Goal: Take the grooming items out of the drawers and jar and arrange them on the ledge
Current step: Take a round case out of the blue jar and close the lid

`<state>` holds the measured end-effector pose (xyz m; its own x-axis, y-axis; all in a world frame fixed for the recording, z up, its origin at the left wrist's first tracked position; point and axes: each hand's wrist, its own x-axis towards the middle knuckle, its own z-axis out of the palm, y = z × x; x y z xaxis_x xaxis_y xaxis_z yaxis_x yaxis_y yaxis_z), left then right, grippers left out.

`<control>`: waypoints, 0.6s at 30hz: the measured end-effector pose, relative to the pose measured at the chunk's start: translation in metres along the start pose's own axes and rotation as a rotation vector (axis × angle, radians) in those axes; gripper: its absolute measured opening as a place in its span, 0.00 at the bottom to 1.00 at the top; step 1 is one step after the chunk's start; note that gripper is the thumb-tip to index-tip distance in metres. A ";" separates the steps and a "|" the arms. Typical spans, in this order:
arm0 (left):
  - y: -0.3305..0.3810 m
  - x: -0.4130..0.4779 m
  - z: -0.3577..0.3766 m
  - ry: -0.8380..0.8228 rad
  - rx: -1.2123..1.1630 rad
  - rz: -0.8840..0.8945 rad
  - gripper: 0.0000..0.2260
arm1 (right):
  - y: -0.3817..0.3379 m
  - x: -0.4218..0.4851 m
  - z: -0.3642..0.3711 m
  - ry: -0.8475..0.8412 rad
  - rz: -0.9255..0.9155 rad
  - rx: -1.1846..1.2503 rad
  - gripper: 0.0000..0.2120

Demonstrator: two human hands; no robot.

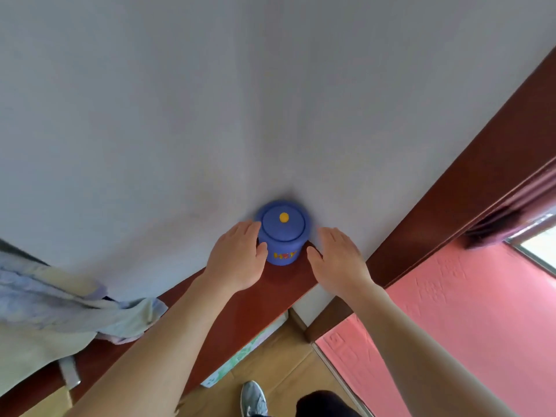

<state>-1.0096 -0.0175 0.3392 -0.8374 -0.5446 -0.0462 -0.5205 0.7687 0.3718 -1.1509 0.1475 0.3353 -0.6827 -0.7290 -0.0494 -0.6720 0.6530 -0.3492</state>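
A blue jar (282,236) with yellow and red letters stands on the dark red wooden ledge (240,308), close against the white wall. Its blue lid with a yellow knob (284,217) sits on top. My left hand (237,257) is at the jar's left side, fingers spread, thumb touching or nearly touching the jar. My right hand (338,260) hovers just to the right of the jar, fingers apart, with a small gap to it. No grooming items or drawers are in view.
Pale blue and cream cloth (60,308) lies draped over the ledge at the left. A dark red door frame (451,206) runs up the right, beside a pink textured wall (451,326). Below are a wooden floor and my grey shoe (252,398).
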 end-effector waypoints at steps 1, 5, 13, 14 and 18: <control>-0.001 0.008 -0.001 -0.012 -0.005 0.010 0.23 | 0.000 0.005 0.002 -0.007 0.021 0.016 0.24; 0.002 0.035 -0.002 -0.067 -0.016 0.036 0.24 | 0.001 0.022 0.012 -0.054 0.045 0.064 0.28; 0.015 0.089 0.014 -0.154 -0.010 0.049 0.25 | 0.013 0.059 0.040 -0.089 0.045 0.308 0.41; 0.016 0.095 0.017 -0.161 -0.015 0.048 0.24 | 0.013 0.063 0.042 -0.088 0.058 0.343 0.42; 0.017 0.113 0.031 -0.197 -0.004 0.053 0.22 | 0.017 0.074 0.051 -0.086 0.065 0.428 0.43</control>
<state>-1.1182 -0.0560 0.3119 -0.8802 -0.4272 -0.2067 -0.4746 0.7931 0.3817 -1.1982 0.0948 0.2776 -0.6812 -0.7155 -0.1549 -0.4368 0.5670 -0.6984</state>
